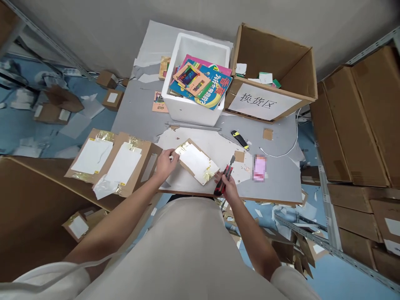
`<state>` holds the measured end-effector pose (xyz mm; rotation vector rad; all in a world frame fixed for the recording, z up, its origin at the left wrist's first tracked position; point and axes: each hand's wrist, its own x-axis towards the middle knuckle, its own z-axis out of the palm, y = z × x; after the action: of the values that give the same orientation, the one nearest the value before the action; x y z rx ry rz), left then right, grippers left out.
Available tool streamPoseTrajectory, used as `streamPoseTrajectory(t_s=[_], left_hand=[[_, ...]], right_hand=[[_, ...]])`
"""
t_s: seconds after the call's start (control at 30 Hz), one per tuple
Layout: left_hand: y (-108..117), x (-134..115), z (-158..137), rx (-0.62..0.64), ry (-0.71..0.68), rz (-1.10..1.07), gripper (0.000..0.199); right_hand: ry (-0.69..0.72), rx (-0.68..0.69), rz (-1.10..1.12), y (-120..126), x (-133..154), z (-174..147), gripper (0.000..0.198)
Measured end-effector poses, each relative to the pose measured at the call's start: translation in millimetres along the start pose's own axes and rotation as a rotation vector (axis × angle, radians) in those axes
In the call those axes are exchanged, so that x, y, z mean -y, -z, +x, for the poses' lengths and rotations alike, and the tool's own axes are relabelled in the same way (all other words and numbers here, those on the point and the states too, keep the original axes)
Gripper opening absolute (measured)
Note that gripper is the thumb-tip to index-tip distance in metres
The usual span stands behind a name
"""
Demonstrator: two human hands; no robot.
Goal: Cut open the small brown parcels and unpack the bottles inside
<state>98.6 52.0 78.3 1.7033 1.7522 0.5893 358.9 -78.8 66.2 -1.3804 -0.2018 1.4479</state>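
Note:
A flat cardboard parcel (197, 161) with a white label and shiny clear tape lies at a slant near the table's front edge. My left hand (167, 163) is at its left corner, fingers curled and touching the edge. In my right hand (229, 186) is a red and black box cutter (223, 181), its blade out and pointing up and away from me. Some fingers of that hand reach the parcel's right corner. A second cutter, black and yellow (240, 140), rests on the table beyond.
A white foam box (190, 109) of books and a large open carton (300, 89) stand at the back. Two taped boxes (125, 164) sit at left above a big open carton. A white cable (281, 155) and cardboard scraps (239, 156) lie at right. Shelving (331, 216) flanks the table.

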Motion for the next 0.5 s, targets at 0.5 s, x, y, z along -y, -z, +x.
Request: streamPoseTrajectory(t_s=[0.5], left_hand=[[7.9,-6.7,-1.1,0.171,-0.524,0.312,0.092]], right_hand=[[0.162,0.022,-0.691,4.2,59.3,14.3,0.06]])
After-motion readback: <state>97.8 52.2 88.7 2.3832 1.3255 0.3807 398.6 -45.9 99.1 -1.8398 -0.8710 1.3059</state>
